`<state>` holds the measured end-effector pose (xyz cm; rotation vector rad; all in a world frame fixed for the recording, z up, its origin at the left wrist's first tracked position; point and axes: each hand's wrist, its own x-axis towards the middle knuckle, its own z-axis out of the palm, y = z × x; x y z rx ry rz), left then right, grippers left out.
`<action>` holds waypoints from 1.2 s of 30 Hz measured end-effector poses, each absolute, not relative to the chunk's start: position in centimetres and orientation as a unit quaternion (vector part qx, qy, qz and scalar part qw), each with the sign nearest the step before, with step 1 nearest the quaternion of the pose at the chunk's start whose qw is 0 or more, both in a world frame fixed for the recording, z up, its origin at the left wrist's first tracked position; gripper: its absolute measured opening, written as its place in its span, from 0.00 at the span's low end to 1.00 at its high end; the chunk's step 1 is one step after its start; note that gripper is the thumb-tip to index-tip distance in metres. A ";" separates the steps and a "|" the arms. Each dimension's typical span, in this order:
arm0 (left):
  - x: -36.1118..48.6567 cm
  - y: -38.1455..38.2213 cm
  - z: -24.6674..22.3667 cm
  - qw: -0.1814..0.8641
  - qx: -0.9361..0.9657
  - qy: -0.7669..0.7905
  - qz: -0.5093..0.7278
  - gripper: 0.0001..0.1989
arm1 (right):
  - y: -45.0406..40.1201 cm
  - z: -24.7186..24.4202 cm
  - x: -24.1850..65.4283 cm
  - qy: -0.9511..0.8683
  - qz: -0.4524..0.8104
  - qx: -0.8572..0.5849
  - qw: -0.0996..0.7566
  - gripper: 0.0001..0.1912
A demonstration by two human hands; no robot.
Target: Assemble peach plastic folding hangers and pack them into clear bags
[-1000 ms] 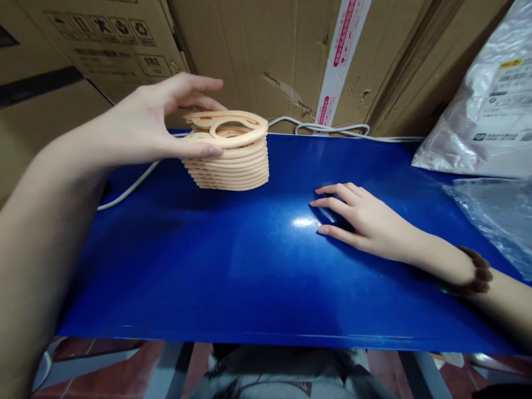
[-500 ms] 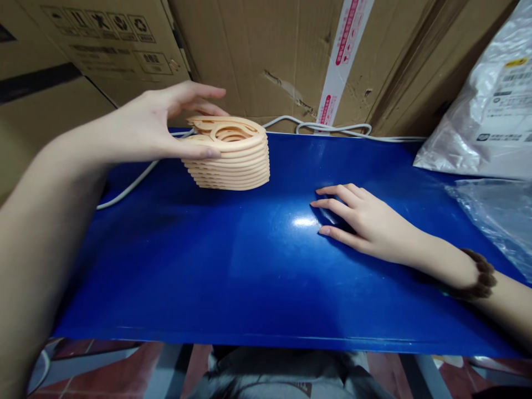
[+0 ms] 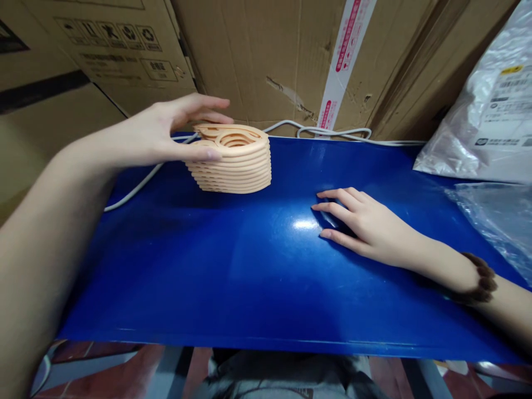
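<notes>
A peach-coloured stack of ribbed, looped pieces (image 3: 239, 172) is in my left hand (image 3: 177, 130), at the back left of the blue tabletop (image 3: 233, 277). My thumb lies along its near side, while the fingers reach round behind it and are partly hidden. A dark shadow falls under the stack; whether it touches the surface I cannot tell. Over on the right, my right hand (image 3: 359, 224) rests on the blue surface, fingers apart and holding nothing. A brown fluffy band (image 3: 480, 277) circles that wrist.
Cardboard boxes (image 3: 249, 61) stand along the back and left. A white cable (image 3: 332, 132) runs along the rear edge and curls at the left. Plastic packaging with a printed label (image 3: 465, 127) leans at the back right, with a clear plastic bag (image 3: 499, 216) in front.
The view has shifted slightly. My left hand keeps its hold on the stack, which has tipped a little. The right hand stays put.
</notes>
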<state>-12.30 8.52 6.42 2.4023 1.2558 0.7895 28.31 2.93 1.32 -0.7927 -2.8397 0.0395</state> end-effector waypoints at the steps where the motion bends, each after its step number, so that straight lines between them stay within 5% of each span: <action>1: -12.6 8.7 6.5 0.170 0.832 0.442 0.289 0.46 | 2.9 1.3 28.3 -0.959 0.012 -0.267 0.096 0.24; 5: -13.2 8.4 6.8 0.139 0.779 0.481 0.378 0.31 | 2.9 1.5 28.4 -0.959 0.003 -0.266 0.095 0.24; 18: -15.5 10.1 5.8 0.082 0.809 0.508 0.285 0.21 | 2.8 1.7 28.3 -0.960 0.004 -0.262 0.101 0.23; 36: -14.3 9.4 6.1 0.077 0.759 0.566 0.313 0.29 | 2.8 1.7 28.2 -0.959 0.009 -0.264 0.101 0.23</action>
